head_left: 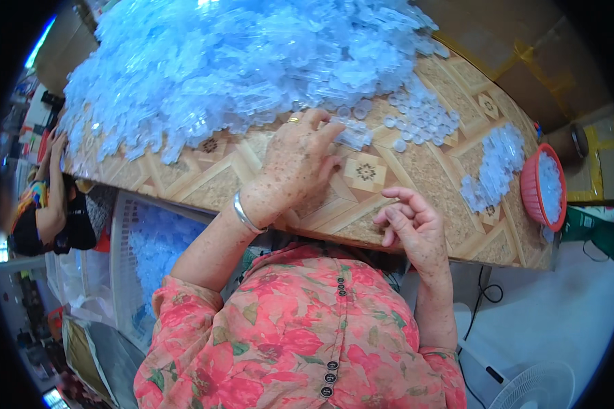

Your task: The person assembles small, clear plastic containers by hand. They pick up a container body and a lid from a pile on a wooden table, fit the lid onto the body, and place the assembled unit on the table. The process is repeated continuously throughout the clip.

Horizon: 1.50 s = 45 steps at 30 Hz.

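Observation:
My left hand (pixel 300 155), with a silver bangle and a ring, is over the table at the near edge of a big heap of clear plastic pieces (pixel 252 61). Its fingers are bent and the thumb stands apart from them; the fingertips are at a small cluster of clear pieces (pixel 353 135). I see nothing gripped in it. My right hand (pixel 416 228) hovers by the table's near edge, fingers loosely curled and apart, with nothing visible in them. Beyond it lie several small round clear caps (pixel 423 119) in a loose patch.
On the right, a smaller pile of clear pieces (pixel 494 167) lies beside a red basin (pixel 531 187) filled with similar pieces. A white crate (pixel 124 245) of pieces stands below the table at left. Another person's arm (pixel 56 180) reaches to the heap. A fan (pixel 539 385) stands lower right.

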Each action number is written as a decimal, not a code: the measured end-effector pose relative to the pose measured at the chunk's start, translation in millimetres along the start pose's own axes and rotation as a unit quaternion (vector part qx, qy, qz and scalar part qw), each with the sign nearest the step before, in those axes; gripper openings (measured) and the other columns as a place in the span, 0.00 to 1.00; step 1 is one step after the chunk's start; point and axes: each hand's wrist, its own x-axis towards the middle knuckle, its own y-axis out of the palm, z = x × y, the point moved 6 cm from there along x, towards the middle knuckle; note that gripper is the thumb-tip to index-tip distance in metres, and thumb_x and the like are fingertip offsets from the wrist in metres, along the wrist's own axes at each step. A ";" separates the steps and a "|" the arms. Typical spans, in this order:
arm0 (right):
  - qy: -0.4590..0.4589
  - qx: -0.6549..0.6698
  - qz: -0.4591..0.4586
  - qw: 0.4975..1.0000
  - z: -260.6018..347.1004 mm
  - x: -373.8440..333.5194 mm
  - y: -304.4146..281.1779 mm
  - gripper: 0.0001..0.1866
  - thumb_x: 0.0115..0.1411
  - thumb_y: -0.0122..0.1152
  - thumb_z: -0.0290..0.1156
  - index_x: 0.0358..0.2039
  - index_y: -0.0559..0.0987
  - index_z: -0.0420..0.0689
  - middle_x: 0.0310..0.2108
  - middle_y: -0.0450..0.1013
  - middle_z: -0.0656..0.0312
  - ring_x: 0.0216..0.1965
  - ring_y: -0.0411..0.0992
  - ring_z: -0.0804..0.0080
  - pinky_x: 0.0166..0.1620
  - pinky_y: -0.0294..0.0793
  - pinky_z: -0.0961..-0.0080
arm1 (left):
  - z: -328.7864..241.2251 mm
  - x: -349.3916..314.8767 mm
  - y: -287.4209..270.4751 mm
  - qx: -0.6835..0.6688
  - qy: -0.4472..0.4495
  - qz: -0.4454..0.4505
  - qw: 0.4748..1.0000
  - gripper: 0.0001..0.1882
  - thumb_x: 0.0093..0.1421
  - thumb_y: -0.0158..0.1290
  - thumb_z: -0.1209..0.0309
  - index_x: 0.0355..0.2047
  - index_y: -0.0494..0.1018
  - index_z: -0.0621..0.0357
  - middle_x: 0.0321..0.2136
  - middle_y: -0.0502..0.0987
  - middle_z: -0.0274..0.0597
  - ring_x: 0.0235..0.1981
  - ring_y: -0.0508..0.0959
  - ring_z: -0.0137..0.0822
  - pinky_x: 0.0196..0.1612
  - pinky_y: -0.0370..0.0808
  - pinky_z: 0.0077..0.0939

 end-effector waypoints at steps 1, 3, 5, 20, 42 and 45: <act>0.001 0.002 -0.007 1.000 -0.4 -0.7 -1.3 0.16 0.69 0.59 0.25 0.57 0.75 0.38 0.34 0.80 0.61 0.23 0.72 0.88 0.27 0.71 0.90 | -0.6 1.5 3.3 -0.004 0.005 0.006 1.000 0.27 0.52 0.66 0.73 0.55 0.75 0.56 0.50 0.75 0.50 0.51 0.76 0.54 0.52 0.75 0.45; 0.000 0.008 -0.007 1.000 0.4 -0.6 0.5 0.16 0.69 0.58 0.24 0.56 0.75 0.38 0.32 0.79 0.63 0.24 0.71 0.88 0.27 0.71 0.90 | -2.8 1.0 3.1 -0.015 0.017 0.011 1.000 0.27 0.51 0.66 0.74 0.53 0.76 0.56 0.50 0.75 0.49 0.50 0.76 0.54 0.51 0.75 0.45; 0.000 0.002 -0.013 1.000 3.9 -1.5 0.8 0.16 0.69 0.58 0.24 0.56 0.75 0.39 0.33 0.79 0.64 0.24 0.71 0.89 0.27 0.71 0.90 | -11.7 0.0 5.0 -0.041 0.019 0.031 0.999 0.26 0.50 0.66 0.74 0.52 0.77 0.57 0.50 0.76 0.49 0.49 0.77 0.54 0.50 0.76 0.44; -0.228 -0.491 -0.206 0.815 31.4 -13.2 -26.2 0.11 0.55 0.73 0.32 0.36 0.81 0.44 0.39 0.72 0.60 0.33 0.78 0.59 0.34 0.77 0.62 | -68.8 -11.9 17.7 -0.161 0.079 0.105 0.978 0.29 0.49 0.68 0.74 0.54 0.76 0.59 0.50 0.75 0.50 0.50 0.76 0.52 0.51 0.76 0.41; -0.249 -0.618 -0.414 0.620 100.3 -22.2 -157.3 0.12 0.58 0.69 0.26 0.42 0.82 0.44 0.43 0.75 0.58 0.40 0.76 0.62 0.40 0.76 0.67 | -8.5 20.8 -21.3 0.015 0.072 -0.082 0.994 0.36 0.48 0.67 0.75 0.60 0.71 0.54 0.63 0.66 0.56 0.63 0.66 0.62 0.63 0.68 0.49; -0.270 -0.552 -0.382 0.690 93.2 -24.0 -124.0 0.12 0.59 0.68 0.24 0.44 0.82 0.43 0.43 0.76 0.59 0.34 0.75 0.67 0.34 0.75 0.72 | 2.2 40.2 -12.1 0.080 0.071 -0.093 0.990 0.37 0.48 0.68 0.75 0.61 0.72 0.49 0.64 0.66 0.56 0.64 0.66 0.60 0.64 0.68 0.49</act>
